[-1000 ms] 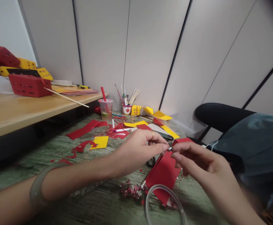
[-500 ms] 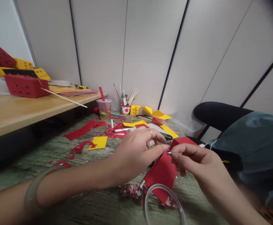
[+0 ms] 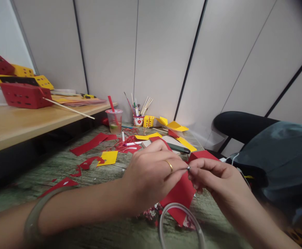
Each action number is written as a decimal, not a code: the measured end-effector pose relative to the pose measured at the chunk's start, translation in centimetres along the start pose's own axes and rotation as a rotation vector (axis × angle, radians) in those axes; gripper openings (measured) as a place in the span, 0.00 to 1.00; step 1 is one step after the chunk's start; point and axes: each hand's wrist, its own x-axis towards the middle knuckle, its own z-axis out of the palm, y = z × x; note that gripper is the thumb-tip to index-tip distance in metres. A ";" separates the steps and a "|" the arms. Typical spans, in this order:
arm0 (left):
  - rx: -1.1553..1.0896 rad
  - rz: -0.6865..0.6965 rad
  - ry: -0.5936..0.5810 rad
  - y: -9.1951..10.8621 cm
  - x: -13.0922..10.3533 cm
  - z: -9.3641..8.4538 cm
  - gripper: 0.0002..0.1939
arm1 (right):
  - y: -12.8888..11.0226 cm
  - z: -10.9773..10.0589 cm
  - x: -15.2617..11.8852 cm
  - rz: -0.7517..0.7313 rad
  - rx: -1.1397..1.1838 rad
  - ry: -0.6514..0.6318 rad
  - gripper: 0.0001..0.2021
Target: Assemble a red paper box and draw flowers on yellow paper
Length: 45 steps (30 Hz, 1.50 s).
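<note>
My left hand (image 3: 153, 173), with a gold ring on one finger, is closed in a pinch, its fingertips meeting those of my right hand (image 3: 213, 174). Between the fingertips is a tiny silvery piece (image 3: 188, 168), which both hands pinch; its shape is too small to tell. Beneath them a red paper strip (image 3: 178, 197) lies over a floral item (image 3: 151, 212) on the table. A clear round ring or tube (image 3: 161, 224) is in front of the strip. Beyond my right fingers sits a folded red paper piece (image 3: 204, 155).
Yellow paper (image 3: 108, 158), red scraps (image 3: 88, 162) and red string lie at the left and middle. Farther back are a plastic cup (image 3: 114, 122) and a pen pot (image 3: 138, 120). A raised wooden shelf (image 3: 37, 119) holds red and yellow boxes. A black chair (image 3: 244, 124) stands right.
My left fingers have closed into a pinch against my right fingertips at the tiny piece. The view has shifted slightly.
</note>
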 end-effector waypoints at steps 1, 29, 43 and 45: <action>0.002 0.001 0.000 0.0 0.0 0.0 0.05 | 0.1 0.0 0.0 0.000 -0.005 0.006 0.05; -0.012 -0.123 0.048 0.1 -0.1 0.4 0.04 | 0.3 0.6 -0.6 -0.175 -0.306 0.172 0.02; -0.045 -0.157 0.069 0.1 0.0 0.4 0.05 | 0.2 1.0 -0.8 -0.213 -0.303 0.202 0.02; -0.038 -0.158 0.069 0.1 0.1 0.4 0.05 | 0.2 1.1 -0.8 -0.223 -0.301 0.216 0.02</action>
